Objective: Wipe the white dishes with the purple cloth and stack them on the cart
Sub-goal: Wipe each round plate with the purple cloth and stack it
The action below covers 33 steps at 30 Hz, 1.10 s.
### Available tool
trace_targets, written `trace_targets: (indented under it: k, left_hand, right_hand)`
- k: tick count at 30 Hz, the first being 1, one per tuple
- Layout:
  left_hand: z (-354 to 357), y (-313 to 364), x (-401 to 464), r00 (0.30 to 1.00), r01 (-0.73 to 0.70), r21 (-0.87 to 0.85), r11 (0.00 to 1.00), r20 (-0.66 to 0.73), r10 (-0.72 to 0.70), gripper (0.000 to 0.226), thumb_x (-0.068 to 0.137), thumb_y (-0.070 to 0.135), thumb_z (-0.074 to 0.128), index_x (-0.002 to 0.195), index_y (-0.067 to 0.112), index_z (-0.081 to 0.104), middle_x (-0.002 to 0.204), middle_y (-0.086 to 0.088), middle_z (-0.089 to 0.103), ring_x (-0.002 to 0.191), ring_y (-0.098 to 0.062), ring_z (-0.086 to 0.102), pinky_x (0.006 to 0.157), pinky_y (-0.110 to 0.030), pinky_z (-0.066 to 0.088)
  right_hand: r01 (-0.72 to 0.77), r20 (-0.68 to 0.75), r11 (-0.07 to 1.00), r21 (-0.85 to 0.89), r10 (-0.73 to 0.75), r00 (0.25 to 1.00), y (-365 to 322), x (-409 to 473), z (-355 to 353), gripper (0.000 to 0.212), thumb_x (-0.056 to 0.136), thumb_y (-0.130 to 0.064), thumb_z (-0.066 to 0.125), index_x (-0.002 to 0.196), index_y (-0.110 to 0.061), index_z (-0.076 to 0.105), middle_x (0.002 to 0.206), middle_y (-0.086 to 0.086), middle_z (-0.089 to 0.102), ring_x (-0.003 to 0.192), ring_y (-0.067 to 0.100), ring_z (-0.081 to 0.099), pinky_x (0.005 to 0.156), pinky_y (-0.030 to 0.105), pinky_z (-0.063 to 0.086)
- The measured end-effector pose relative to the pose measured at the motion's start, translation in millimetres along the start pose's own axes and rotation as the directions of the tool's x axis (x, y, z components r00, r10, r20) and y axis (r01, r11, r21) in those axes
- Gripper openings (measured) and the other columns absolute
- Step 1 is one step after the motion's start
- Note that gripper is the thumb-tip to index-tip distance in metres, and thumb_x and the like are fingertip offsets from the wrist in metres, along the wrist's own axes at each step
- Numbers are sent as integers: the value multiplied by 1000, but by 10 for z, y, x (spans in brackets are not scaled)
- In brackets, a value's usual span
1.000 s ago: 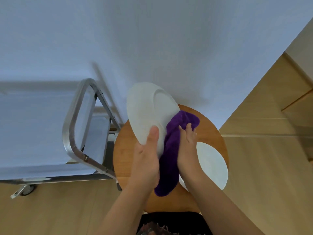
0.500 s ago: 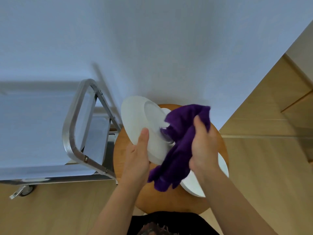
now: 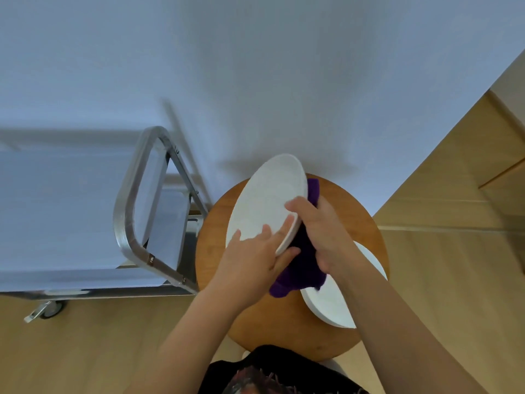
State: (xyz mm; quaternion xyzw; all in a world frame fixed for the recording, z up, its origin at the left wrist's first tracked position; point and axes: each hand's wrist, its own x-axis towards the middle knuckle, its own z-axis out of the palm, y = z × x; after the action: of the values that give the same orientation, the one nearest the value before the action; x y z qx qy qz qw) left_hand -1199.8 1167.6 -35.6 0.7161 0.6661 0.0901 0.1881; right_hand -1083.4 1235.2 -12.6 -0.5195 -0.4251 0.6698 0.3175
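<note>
I hold a white oval plate [image 3: 265, 200] tilted on edge above the round wooden stool [image 3: 218, 223]. My left hand [image 3: 255, 257] grips its lower rim, fingers on the near face and thumb behind. My right hand [image 3: 321, 234] holds the purple cloth [image 3: 301, 271] against the plate's far side; the thumb hooks over the rim. Most of the cloth is hidden behind the plate and hand. A second white dish [image 3: 338, 302] lies flat on the stool at the right, partly under my right forearm.
A metal cart [image 3: 127, 200] with a tubular handle and a pale top shelf stands left of the stool, against the white wall. One castor [image 3: 48, 309] shows on the wooden floor. Wooden cabinet fronts [image 3: 483, 172] are at the right.
The plate has been turned so its other face points toward me. My right hand moved the cloth from the plate's front to behind it. My left hand shifted its grip on the lower rim.
</note>
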Motion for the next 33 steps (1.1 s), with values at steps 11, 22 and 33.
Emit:
trace_targets:
  k: [11, 22, 33]
  left_hand:
    - [133, -532, -132, 719, 355, -786, 506, -117, -685, 76, 90, 44, 57, 151, 27, 14, 155, 2, 25, 141, -27, 26, 107, -47, 31]
    - [208, -717, -27, 540, 213, -940, -267, 341, -770, 37, 91, 56, 46, 87, 23, 62, 80, 1, 72, 87, -25, 64, 65, -38, 55]
    - [251, -720, -148, 761, 241, -970, -22, 203, -616, 38, 91, 54, 46, 101, 23, 65, 85, -5, 73, 72, -17, 70, 54, -29, 54]
  right_hand:
    - [-132, -139, 991, -1, 130, 982, 525, 26, -262, 11, 83, -13, 57, 92, -14, 62, 86, 7, 67, 79, 25, 64, 63, 36, 54]
    - [-65, -305, 966, -251, -15, 952, 690, -38, -300, 20, 90, -43, 54, 95, -24, 57, 84, -1, 65, 77, 18, 64, 60, 27, 50]
    - [657, 645, -88, -749, -325, 691, 713, 428, 71, 50, 85, -7, 65, 133, -16, 53, 134, 12, 52, 125, 29, 45, 105, 38, 35]
